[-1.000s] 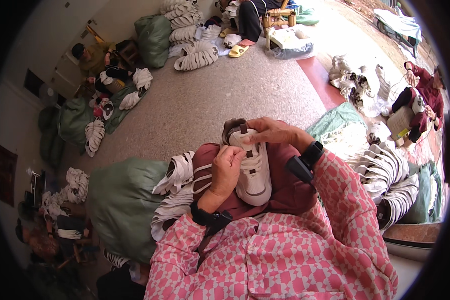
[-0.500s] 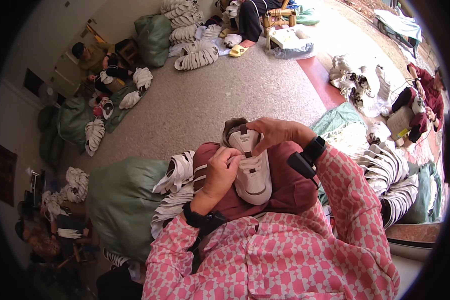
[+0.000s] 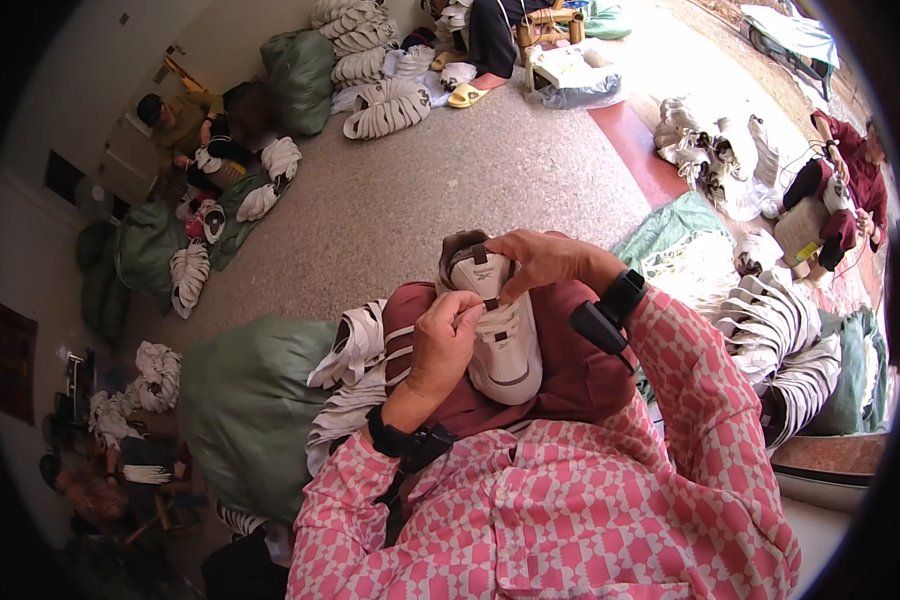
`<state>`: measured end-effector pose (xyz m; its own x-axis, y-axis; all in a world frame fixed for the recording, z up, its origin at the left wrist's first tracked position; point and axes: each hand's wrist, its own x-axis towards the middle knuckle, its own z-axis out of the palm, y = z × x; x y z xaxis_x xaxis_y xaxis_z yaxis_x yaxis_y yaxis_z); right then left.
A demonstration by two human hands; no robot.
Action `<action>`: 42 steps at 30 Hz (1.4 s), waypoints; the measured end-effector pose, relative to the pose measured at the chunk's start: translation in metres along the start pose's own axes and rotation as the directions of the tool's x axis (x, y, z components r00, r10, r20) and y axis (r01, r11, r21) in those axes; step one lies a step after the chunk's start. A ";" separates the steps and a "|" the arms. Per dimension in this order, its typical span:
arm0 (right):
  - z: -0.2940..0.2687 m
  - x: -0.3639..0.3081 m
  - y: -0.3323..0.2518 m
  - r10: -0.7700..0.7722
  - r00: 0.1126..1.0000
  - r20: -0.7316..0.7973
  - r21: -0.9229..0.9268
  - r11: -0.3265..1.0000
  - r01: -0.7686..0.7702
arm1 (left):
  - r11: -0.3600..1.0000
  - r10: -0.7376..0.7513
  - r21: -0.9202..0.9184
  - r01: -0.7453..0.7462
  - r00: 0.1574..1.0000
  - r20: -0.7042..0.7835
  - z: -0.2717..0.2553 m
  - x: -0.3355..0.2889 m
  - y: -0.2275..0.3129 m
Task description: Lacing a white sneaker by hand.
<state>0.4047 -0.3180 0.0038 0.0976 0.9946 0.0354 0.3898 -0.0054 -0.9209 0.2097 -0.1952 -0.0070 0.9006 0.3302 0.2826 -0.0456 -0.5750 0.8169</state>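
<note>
Shoe's point(image 3: 506, 366) lengthwise on your thighs point(image 3: 582, 372), toe toward you. Right hand point(image 3: 545, 258) grips shoe's right side; left hand point(image 3: 443, 335) at shoe's left, fingertips pinched, can't tell if on lace point(image 3: 501, 326) tbh. Neither's nearer.

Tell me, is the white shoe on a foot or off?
Off: the white shoe sits on the person's lap, left hand and right hand touching it.

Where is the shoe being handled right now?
In the head view, the cream shoe sits just right of centre on the maroon trousers, toe toward the wearer, left hand at its left side, right hand at its upper right.
</note>
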 end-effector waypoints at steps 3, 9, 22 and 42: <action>0.005 -0.002 -0.001 0.015 0.999 -0.028 0.033 0.999 -0.014 | 0.979 -0.151 -0.133 0.152 0.988 0.019 0.000 0.003 0.007; 0.022 -0.024 -0.007 -0.426 0.814 -0.395 -0.328 0.893 0.308 | 0.784 0.361 0.551 -0.285 0.932 -0.032 -0.028 0.020 0.025; 0.070 -0.051 -0.020 0.204 0.879 -0.430 0.340 0.939 -0.052 | 0.877 -0.153 -0.314 0.364 0.831 0.535 -0.041 0.055 -0.010; -0.081 -0.207 0.060 0.573 0.431 -0.697 0.492 -0.057 0.869 | 0.823 -0.214 -0.372 0.430 0.840 0.498 -0.040 0.059 -0.023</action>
<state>0.4820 -0.5326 -0.0275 0.9034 0.3538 -0.2422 -0.3874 0.9156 -0.1078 0.2471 -0.1325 0.0110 0.9818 0.0281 -0.1879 0.1892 -0.0529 0.9805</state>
